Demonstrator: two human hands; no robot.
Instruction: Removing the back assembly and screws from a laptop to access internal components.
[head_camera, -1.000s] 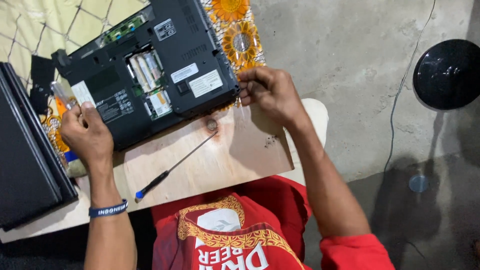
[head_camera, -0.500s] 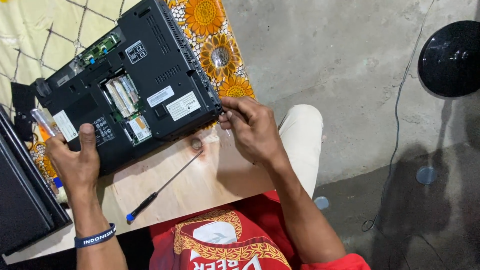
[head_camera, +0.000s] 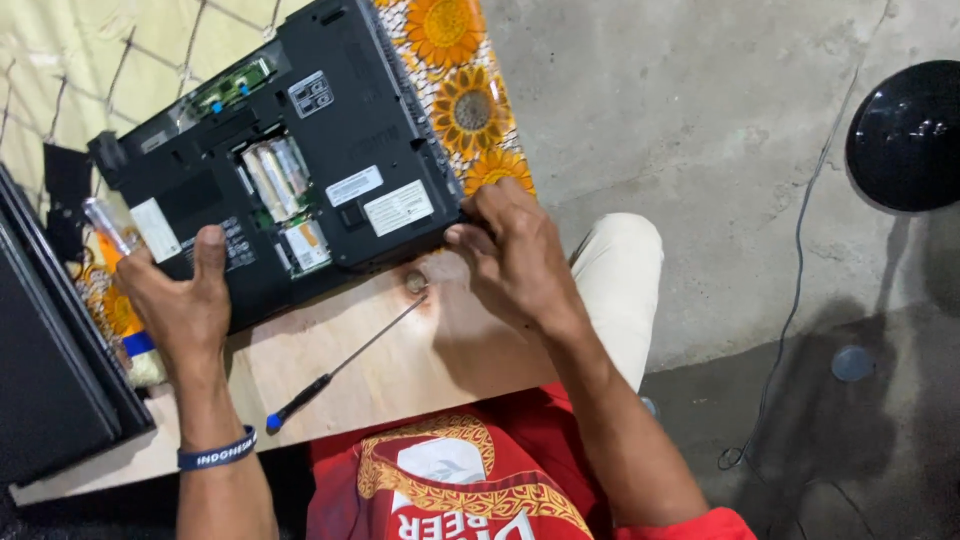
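Observation:
A black laptop (head_camera: 300, 190) lies upside down on the table, its bottom cover partly open with memory sticks and circuit boards showing. My left hand (head_camera: 180, 305) grips its near left corner, thumb on top. My right hand (head_camera: 515, 255) grips the near right corner, fingers curled around the edge. A long screwdriver (head_camera: 345, 362) with a black and blue handle lies on the wooden board (head_camera: 400, 380) between my hands, just in front of the laptop.
A sunflower-patterned cloth (head_camera: 465, 100) covers the table beyond the laptop. Another dark laptop (head_camera: 50, 370) sits at the left edge. A small clear-handled tool (head_camera: 108, 222) lies left of the laptop. A black round object (head_camera: 905, 135) and a cable (head_camera: 790, 300) lie on the concrete floor.
The view has shifted, so the laptop and my hands now sit lower and further right in frame. Both hands keep their hold on the laptop's near corners; the screwdriver stays put.

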